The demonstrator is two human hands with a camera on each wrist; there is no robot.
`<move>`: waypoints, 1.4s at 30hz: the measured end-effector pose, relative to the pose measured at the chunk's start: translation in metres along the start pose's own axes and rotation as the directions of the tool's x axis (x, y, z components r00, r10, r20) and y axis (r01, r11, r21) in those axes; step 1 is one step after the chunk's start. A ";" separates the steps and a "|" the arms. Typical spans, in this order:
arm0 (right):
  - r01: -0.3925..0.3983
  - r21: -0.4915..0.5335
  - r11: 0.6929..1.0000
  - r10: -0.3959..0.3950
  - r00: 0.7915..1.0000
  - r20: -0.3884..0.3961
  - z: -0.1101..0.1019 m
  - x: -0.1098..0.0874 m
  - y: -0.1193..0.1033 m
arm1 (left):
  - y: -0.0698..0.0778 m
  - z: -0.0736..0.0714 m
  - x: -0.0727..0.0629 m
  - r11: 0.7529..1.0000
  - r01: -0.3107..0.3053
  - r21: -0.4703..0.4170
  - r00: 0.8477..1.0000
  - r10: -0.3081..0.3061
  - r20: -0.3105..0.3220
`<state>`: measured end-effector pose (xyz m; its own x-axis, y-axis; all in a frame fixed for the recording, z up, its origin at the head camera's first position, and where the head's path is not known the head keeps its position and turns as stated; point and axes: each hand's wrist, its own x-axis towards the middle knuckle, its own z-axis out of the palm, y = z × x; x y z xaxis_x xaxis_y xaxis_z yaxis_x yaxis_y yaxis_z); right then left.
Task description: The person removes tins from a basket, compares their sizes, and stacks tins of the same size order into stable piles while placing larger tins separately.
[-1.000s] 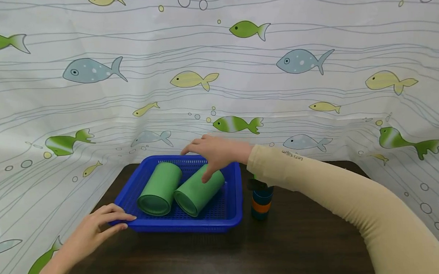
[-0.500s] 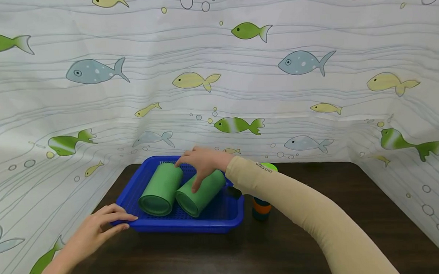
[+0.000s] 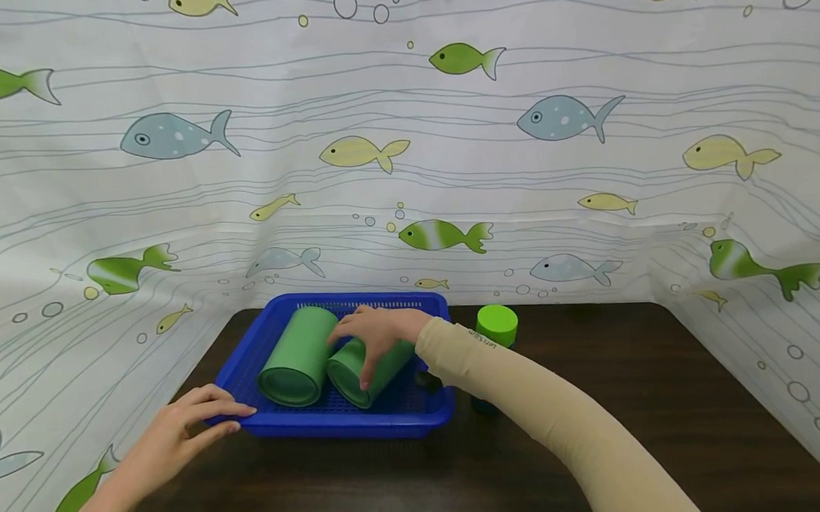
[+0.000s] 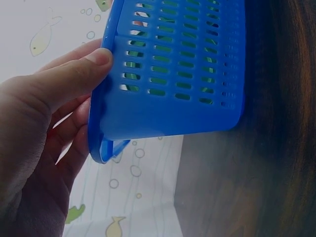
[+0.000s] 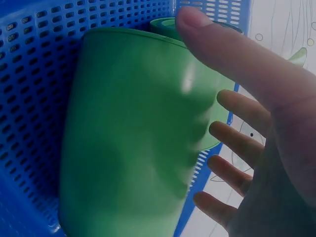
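Observation:
A blue plastic basket (image 3: 341, 420) stands on the dark table and holds two green cylindrical canisters lying on their sides. My left hand (image 3: 195, 422) grips the basket's front left corner; in the left wrist view its thumb (image 4: 101, 57) presses the outside of the rim, with fingers behind it. Over the right canister (image 5: 133, 138) hovers my right hand (image 3: 379, 336), fingers spread and loosely bent. Its thumb is on the near side and its fingers reach into the gap beside the left canister (image 3: 301, 343). The right wrist view shows the fingertips close to the canister's side, not wrapped round it.
Right of the basket, an upright item with a bright green top (image 3: 497, 322) is partly hidden behind the sleeved right forearm (image 3: 523, 395). The dark wooden table (image 3: 630, 354) extends to the right. A fish-patterned sheet (image 3: 377, 99) encloses the back and sides.
My right hand has moved left and down onto the right canister, uncovering the bright green top. The left hand, basket and canisters stay in place.

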<state>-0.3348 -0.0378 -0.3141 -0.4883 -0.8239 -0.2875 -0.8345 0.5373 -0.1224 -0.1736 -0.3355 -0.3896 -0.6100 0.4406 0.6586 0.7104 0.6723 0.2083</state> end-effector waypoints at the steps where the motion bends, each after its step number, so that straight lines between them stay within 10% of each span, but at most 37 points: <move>1: 0.002 0.008 1.000 -0.002 1.000 -0.002 0.002 0.001 0.000 | 0.000 0.000 0.000 1.000 -0.004 -0.013 1.000 0.004 -0.005; 42: -0.021 -0.245 0.969 0.021 1.000 -0.006 0.023 0.008 -0.006 | 0.001 0.000 0.003 1.000 -0.013 0.026 1.000 0.012 0.018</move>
<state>-0.3275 -0.0435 -0.3373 -0.5069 -0.8137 -0.2846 -0.8609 0.4943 0.1202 -0.1747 -0.3330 -0.3874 -0.6075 0.4596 0.6479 0.7089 0.6817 0.1810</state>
